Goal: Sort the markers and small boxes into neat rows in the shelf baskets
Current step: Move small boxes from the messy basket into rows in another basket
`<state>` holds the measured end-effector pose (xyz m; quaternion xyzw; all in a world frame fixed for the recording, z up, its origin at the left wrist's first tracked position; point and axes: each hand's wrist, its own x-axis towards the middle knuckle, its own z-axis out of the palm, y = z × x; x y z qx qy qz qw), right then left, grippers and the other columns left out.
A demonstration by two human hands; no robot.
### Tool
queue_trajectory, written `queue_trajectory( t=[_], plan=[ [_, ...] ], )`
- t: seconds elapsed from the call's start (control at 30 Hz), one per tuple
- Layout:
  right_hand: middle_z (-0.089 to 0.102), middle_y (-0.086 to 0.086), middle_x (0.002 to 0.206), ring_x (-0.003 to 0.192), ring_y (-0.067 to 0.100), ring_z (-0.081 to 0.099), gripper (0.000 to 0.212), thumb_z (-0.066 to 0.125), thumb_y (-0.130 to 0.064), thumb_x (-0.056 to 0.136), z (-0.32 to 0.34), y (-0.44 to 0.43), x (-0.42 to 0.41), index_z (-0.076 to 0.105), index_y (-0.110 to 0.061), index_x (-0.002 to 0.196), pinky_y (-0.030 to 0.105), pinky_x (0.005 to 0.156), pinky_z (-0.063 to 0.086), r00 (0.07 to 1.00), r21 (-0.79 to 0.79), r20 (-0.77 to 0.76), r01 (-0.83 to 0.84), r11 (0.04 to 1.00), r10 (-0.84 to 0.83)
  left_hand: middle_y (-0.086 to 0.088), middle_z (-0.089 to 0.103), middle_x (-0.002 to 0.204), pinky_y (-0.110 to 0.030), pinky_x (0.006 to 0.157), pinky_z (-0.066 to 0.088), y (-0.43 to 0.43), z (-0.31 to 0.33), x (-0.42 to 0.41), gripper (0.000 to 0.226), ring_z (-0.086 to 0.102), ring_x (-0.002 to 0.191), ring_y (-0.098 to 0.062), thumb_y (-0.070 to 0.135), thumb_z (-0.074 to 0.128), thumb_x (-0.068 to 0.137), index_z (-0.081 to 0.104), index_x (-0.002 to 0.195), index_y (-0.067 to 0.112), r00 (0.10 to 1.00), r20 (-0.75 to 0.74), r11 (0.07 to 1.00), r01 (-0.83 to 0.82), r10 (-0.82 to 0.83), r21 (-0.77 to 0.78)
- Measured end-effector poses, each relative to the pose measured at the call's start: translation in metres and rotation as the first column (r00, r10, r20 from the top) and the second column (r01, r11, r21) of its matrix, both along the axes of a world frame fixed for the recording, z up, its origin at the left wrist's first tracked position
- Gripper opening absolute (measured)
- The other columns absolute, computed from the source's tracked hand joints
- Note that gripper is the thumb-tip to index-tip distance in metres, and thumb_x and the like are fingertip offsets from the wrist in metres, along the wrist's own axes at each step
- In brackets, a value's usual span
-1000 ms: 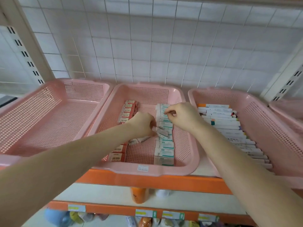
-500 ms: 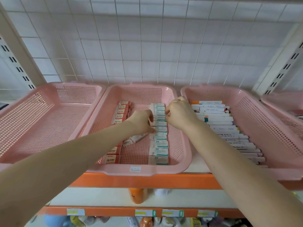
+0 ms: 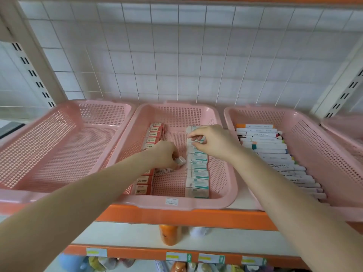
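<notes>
**Lining Up the Little Boxes**

Closest to us is the orange shelf edge (image 3: 176,215), and the middle basket (image 3: 176,205) sits on it. Inside, the red boxes (image 3: 144,180) make a row on the left side. The teal boxes (image 3: 197,173) make a row on the right side. Between the rows, our left hand (image 3: 164,156) curls its fingers round a small white box (image 3: 181,160), low over the basket floor. A small loose pack (image 3: 163,171) lies just beside that hand. A bit farther back, our right hand (image 3: 214,142) pinches one teal box (image 3: 198,139) with thumb and fingertips, near the far end of its row.

We think the job now is to make room in the teal row and slip the white box in. To do it well, we should push the pinched box flat against the next one. Then we turn the white box the same way as the others. We set it down gently so nothing tips.

The markers (image 3: 275,152) lie side by side in the right basket (image 3: 314,134). The left basket (image 3: 59,150) is off to the side.
</notes>
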<state>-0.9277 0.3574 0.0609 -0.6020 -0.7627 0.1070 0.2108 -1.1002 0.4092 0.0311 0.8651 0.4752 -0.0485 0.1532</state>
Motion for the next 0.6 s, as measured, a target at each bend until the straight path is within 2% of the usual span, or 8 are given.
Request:
queue_trajectory(
  t=[0.07,0.13,0.23,0.3,0.4,0.47,0.6],
  plan=[
    [0.068,-0.005,0.109,0.081,-0.003,0.054,0.031,0.062,-0.014,0.088,-0.002,0.0,0.0,0.066,-0.021,0.117,0.002,0.072,0.042,0.999,-0.015,-0.031,0.013,1.0,-0.013,0.0,0.065,0.108,-0.026,0.082,0.05,0.0,0.002,-0.002,0.036,0.058,0.095,-0.015,0.034,0.066,0.084,0.063,0.116,0.017,0.997,0.073,1.0,-0.025,0.025,-0.001],
    [0.067,-0.005,0.106,0.077,-0.004,0.053,0.033,0.063,-0.016,0.088,-0.004,0.001,0.001,0.064,-0.022,0.12,-0.001,0.067,0.038,0.998,-0.027,-0.045,0.033,0.999,-0.034,0.003,0.063,0.105,-0.022,0.076,0.047,0.001,0.006,-0.005,0.035,0.056,0.091,-0.012,0.03,0.068,0.083,0.061,0.114,0.017,0.972,0.224,0.996,-0.084,0.077,0.022],
    [0.067,-0.005,0.109,0.081,-0.002,0.055,0.037,0.061,-0.025,0.09,-0.005,0.0,-0.001,0.059,-0.023,0.127,0.004,0.069,0.039,0.998,-0.03,-0.048,0.038,0.999,-0.04,0.012,0.059,0.089,-0.011,0.066,0.043,-0.001,0.011,-0.004,0.031,0.054,0.078,-0.001,0.02,0.074,0.077,0.058,0.104,0.02,0.825,0.555,0.984,-0.166,0.105,0.061],
    [0.067,-0.007,0.106,0.082,0.0,0.056,0.037,0.058,-0.033,0.092,-0.004,-0.001,-0.002,0.058,-0.025,0.128,0.01,0.07,0.043,0.997,-0.028,-0.063,0.05,0.998,-0.051,0.016,0.059,0.083,-0.008,0.068,0.046,-0.004,0.013,-0.001,0.032,0.056,0.077,0.004,0.018,0.077,0.074,0.057,0.099,0.022,0.725,0.682,0.986,-0.163,0.095,0.036],
    [0.068,-0.008,0.1,0.083,0.002,0.059,0.03,0.06,-0.031,0.091,-0.003,-0.002,-0.001,0.063,-0.024,0.12,0.012,0.073,0.047,0.982,-0.02,-0.175,0.074,0.997,-0.076,0.01,0.065,0.082,-0.013,0.074,0.05,-0.006,0.01,0.001,0.034,0.063,0.079,-0.004,0.016,0.079,0.072,0.059,0.099,0.022,0.669,0.74,0.994,-0.113,0.075,0.002],
    [0.067,-0.009,0.095,0.084,0.001,0.06,0.024,0.062,-0.024,0.089,-0.003,-0.002,0.0,0.066,-0.023,0.113,0.013,0.075,0.049,0.963,-0.02,-0.253,0.086,0.996,-0.088,0.006,0.068,0.081,-0.015,0.071,0.051,-0.005,0.01,0.001,0.032,0.064,0.076,-0.005,0.013,0.078,0.073,0.058,0.096,0.023,0.622,0.779,0.996,-0.092,0.074,-0.021],
    [0.064,-0.016,0.091,0.087,0.001,0.061,0.022,0.06,-0.024,0.09,-0.002,0.001,0.0,0.064,-0.027,0.111,0.015,0.074,0.046,0.94,-0.015,-0.321,0.117,0.993,-0.116,0.005,0.069,0.078,-0.022,0.061,0.056,-0.006,0.014,0.0,0.032,0.066,0.072,-0.008,0.003,0.073,0.078,0.057,0.092,0.026,0.498,0.845,0.978,-0.04,0.197,-0.204]
  ],
)
